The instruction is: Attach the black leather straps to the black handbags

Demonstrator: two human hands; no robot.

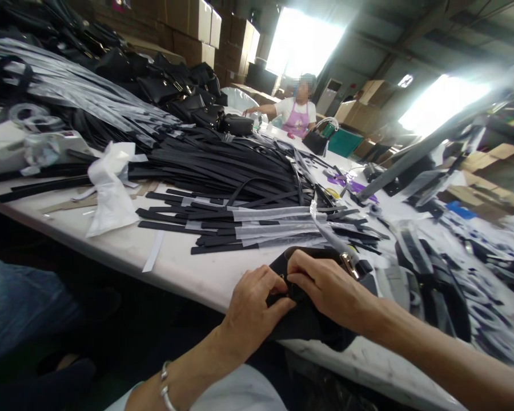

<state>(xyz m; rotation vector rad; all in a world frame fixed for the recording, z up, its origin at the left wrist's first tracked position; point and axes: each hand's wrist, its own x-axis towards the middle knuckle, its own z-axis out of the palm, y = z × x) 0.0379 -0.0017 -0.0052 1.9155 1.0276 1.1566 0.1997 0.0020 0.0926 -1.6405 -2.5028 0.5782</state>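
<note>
A black bag [297,326] lies at the table's front edge, partly hidden under my hands. My left hand [253,305], with a bracelet at its wrist, pinches the bag's near side between thumb and fingers. From the right, my right hand [325,284] reaches over the bag with curled fingers, gripping it close to the left fingertips. Small gold-coloured metal shows between the hands; exactly what the fingertips pinch there is hidden. A gold clasp on a wrapped strap [349,265] rests just beyond my right hand.
Black straps [223,162], some in clear wrap, cover the table [180,268] beyond the bag. White crumpled wrapping [111,188] lies to the left. Black bags [163,85] are heaped at the back left. Another bag [437,291] stands at right. A person in an apron [297,117] is across the table.
</note>
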